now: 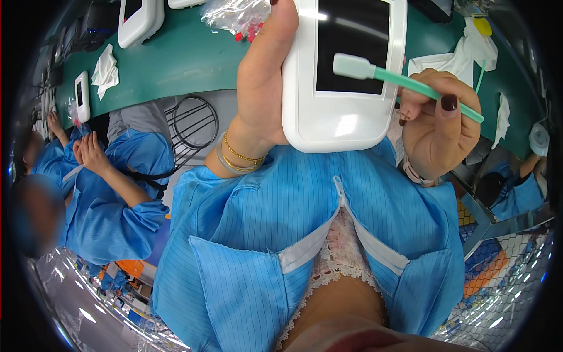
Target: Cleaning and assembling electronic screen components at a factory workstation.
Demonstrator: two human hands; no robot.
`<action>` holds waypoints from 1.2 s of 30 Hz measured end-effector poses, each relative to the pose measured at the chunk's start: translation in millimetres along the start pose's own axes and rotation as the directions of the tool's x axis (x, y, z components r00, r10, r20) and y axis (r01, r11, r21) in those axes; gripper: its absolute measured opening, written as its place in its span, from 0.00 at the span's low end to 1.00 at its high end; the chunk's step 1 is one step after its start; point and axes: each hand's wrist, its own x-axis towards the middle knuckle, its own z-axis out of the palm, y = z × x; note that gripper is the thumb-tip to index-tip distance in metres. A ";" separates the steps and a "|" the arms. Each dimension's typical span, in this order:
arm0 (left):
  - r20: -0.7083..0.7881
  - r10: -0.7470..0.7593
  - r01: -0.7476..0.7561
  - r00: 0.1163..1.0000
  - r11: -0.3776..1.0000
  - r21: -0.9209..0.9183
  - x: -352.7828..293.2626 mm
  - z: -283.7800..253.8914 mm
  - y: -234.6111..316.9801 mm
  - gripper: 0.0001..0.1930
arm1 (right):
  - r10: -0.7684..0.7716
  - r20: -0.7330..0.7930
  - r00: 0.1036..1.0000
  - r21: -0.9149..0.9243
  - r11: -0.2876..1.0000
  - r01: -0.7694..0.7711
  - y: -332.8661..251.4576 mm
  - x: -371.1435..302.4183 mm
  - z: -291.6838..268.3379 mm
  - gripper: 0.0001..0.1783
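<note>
My left hand (264, 82) grips the left side of a white handheld device (346, 120) with a dark rectangular screen (352, 58). It is held up in front of my chest, and its top runs out of view. Between the thumb and fingers of my right hand (443, 123) is a cleaning swab (410, 84) with a green stick and a flat white head. The swab's head lies over the lower part of the screen; whether it touches the glass I cannot tell. The fingers of my left hand behind the device are hidden.
A green table (176, 67) spans the far side. On it lie white devices (141, 23), a plastic bag with red pieces (231, 17), a crumpled wipe (105, 71) and white cloths (454, 58). Co-workers in blue smocks (111, 205) sit to my left and right. A wire stool (196, 123) stands left.
</note>
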 end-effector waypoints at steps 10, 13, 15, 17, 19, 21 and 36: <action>0.072 -0.016 0.018 0.997 1.000 -0.025 -0.5 0.0 0.8 0.33 | 0.007 0.018 1.000 -0.107 0.994 -0.005 -1.7 1.0 -0.4 0.13; 0.022 0.001 0.000 1.000 0.999 -0.038 0.4 1.3 -0.4 0.33 | -0.041 0.136 0.990 -0.114 0.992 0.057 0.0 4.2 -6.5 0.13; 0.024 -0.008 0.009 1.000 0.999 -0.048 1.0 0.6 -1.8 0.32 | -0.009 0.043 0.999 -0.052 0.999 0.011 -1.3 0.7 -1.9 0.13; 0.008 0.003 -0.003 1.000 1.000 -0.030 0.9 -1.6 -2.9 0.32 | 0.028 -0.047 0.998 0.018 0.999 -0.027 -1.2 -0.4 1.2 0.13; -0.009 0.018 -0.018 1.000 1.000 -0.010 0.3 -2.2 -1.7 0.32 | 0.007 -0.052 0.999 -0.015 1.000 -0.008 -0.8 -0.1 2.0 0.13; 0.034 0.009 -0.011 0.999 0.997 0.077 1.0 -2.5 -0.7 0.32 | 0.018 -0.041 0.999 -0.031 0.999 -0.020 -2.3 -0.9 0.5 0.13; 0.027 -0.002 0.004 1.000 0.997 -0.076 2.0 -2.0 -5.1 0.30 | 0.044 -0.063 0.997 0.149 0.988 -0.034 -1.4 -3.3 -7.0 0.13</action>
